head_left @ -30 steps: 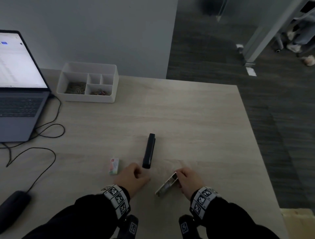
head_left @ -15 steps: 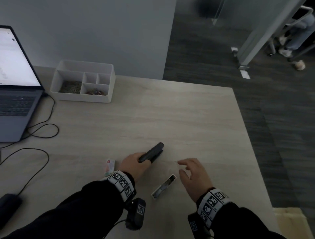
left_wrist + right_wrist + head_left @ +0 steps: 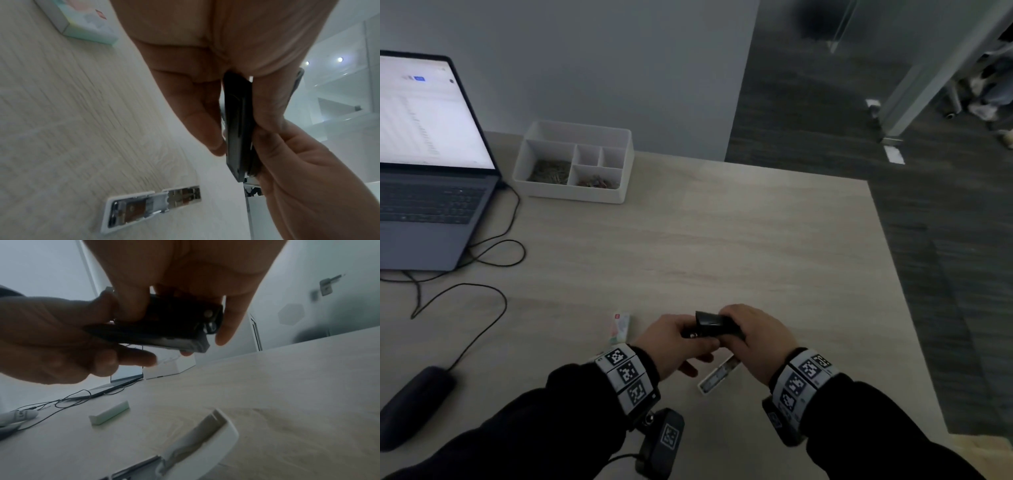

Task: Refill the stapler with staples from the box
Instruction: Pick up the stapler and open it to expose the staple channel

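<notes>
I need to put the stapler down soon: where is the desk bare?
Bare: the wide stretch between the organizer tray and the desk's right edge. Crowded: near edge by the hands, with staple box and white inner tray; left side has laptop and cables.

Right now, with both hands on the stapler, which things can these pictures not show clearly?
- Stapler: in the head view the left hand and right hand cover most of it; whether it is open cannot be told.
- Staples in the white tray: blurred in the left wrist view; the count is unreadable.
- Small box: its print is too small in the head view.
- Organizer: its contents are too small and dark.
</notes>
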{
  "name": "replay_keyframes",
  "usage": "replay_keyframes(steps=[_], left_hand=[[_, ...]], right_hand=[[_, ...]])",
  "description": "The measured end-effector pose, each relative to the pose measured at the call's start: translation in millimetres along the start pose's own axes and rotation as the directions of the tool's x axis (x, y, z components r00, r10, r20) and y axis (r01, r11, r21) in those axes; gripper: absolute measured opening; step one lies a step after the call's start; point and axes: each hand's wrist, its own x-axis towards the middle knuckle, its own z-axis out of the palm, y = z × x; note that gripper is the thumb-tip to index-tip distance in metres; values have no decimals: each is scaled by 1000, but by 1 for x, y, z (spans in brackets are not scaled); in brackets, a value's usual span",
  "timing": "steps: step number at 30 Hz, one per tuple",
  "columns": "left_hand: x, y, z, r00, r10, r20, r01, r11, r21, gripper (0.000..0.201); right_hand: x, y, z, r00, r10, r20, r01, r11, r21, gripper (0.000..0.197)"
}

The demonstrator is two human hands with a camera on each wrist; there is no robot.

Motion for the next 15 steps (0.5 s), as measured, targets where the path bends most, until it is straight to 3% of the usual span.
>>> replay_keyframes(steps=[9, 11, 13, 15], left_hand=[[3, 5, -2, 1000, 9, 25, -7, 997, -77, 20], [3, 0, -3, 1000, -15, 18, 18, 990, -140, 21], [1, -5, -1, 999, -33, 13, 35, 968, -249, 22], [0, -9, 3, 1000, -22, -15, 16, 952, -306, 25]], right_hand=[[-16, -3, 11, 971, 181, -155, -120, 934, 337, 20], [-16, -2, 8, 892, 361, -272, -147, 801, 581, 15], [-14, -4, 0, 803, 489, -342, -74, 650, 756, 15], [-10, -6, -7, 794, 487, -364, -58, 656, 753, 20]])
